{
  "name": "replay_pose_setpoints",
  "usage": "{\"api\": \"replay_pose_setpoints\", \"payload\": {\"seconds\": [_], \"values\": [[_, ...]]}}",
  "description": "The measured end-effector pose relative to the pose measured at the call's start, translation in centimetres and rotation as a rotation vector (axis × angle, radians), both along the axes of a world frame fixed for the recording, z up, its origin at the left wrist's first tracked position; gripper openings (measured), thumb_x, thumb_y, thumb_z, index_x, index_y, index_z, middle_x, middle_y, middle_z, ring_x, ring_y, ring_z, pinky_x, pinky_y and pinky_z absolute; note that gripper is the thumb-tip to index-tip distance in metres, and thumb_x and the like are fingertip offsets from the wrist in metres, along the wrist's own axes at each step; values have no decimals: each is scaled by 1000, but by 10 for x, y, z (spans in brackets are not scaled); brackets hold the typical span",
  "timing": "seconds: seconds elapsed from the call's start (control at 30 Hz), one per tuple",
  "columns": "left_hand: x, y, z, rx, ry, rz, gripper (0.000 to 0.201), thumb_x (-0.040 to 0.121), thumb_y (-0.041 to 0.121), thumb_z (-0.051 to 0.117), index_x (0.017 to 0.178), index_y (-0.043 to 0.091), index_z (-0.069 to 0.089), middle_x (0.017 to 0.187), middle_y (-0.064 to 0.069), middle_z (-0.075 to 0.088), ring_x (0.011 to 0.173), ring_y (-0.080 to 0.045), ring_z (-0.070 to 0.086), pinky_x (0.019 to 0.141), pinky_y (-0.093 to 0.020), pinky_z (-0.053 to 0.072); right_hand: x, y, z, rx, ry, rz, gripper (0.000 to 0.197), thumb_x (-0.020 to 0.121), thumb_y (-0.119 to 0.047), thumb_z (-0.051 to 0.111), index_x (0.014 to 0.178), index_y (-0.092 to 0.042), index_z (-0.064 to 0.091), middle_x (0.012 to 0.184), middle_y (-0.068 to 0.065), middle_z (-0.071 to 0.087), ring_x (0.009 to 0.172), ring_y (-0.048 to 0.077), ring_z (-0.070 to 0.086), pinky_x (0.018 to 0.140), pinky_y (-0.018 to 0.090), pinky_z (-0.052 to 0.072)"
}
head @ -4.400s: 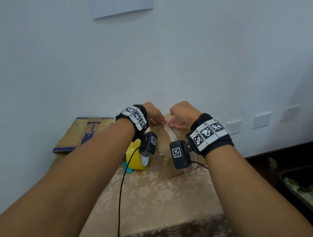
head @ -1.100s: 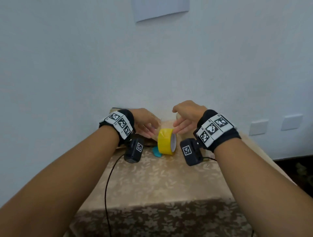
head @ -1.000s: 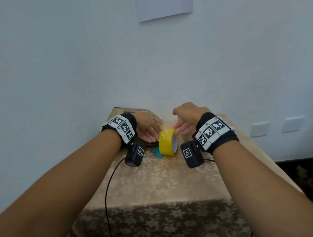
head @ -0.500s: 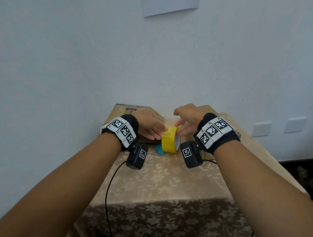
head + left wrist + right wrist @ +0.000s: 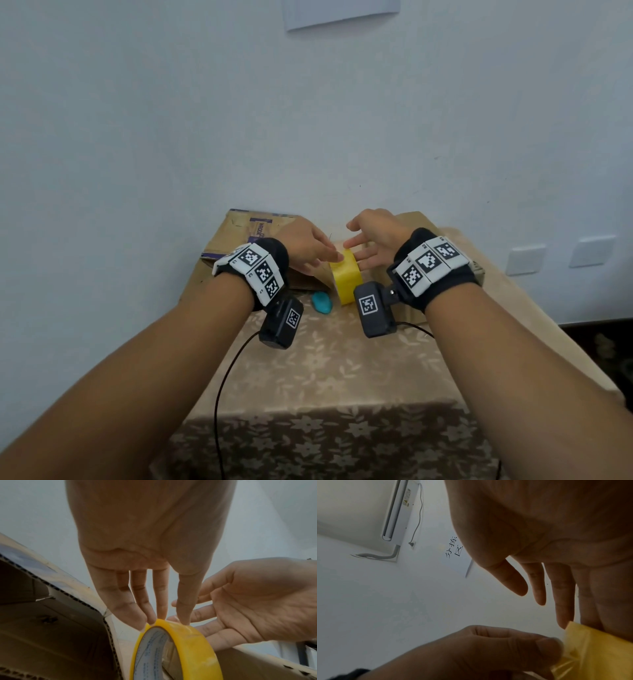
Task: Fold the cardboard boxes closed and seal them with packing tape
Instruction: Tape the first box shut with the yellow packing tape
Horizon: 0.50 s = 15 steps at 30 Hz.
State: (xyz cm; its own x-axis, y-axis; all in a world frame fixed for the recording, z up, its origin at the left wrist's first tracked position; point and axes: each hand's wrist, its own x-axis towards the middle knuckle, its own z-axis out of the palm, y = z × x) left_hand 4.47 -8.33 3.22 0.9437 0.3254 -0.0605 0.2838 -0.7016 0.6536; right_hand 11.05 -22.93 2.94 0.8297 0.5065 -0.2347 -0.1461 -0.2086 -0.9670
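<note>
Flattened brown cardboard box with blue print (image 5: 255,236) lies far left on the floral beige worktop (image 5: 329,370). Left hand (image 5: 305,245), fingers (image 5: 142,607) straight, tips touching top rim of yellow packing tape roll (image 5: 346,281), which stands on edge mid-worktop. Small teal object (image 5: 322,302) just left of roll. Right hand (image 5: 375,236) beside roll, fingers (image 5: 204,613) spread and relaxed, holding nothing. Second brown cardboard box (image 5: 414,219) behind right hand.
</note>
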Motion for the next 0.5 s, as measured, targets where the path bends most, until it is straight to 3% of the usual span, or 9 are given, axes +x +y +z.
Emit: {"api": "replay_pose_setpoints", "payload": {"seconds": [0.13,0.33,0.5], "values": [[1,-1,0,6,-34,8,20,77,21,89,93,12,80,87,-4,72,82,-13,66,76,-37,64,1,1,0,5,-4,-12,37,100,-15,47,136,-4,45,112,19,65,90,42,71,88,58,58],[0,-1,2,-44,-39,20,16,76,18,90,78,12,76,84,-6,71,82,-14,64,77,-37,62,3,1,0,39,12,1,37,102,-12,46,137,-1,45,111,18,64,92,42,70,90,55,58],[2,1,0,-60,-32,52,14,81,13,85,84,10,71,88,-5,69,83,-15,64,69,-29,62,-2,4,-2,71,2,26,46,99,0,39,143,-8,48,121,18,62,96,42,69,81,48,60]]}}
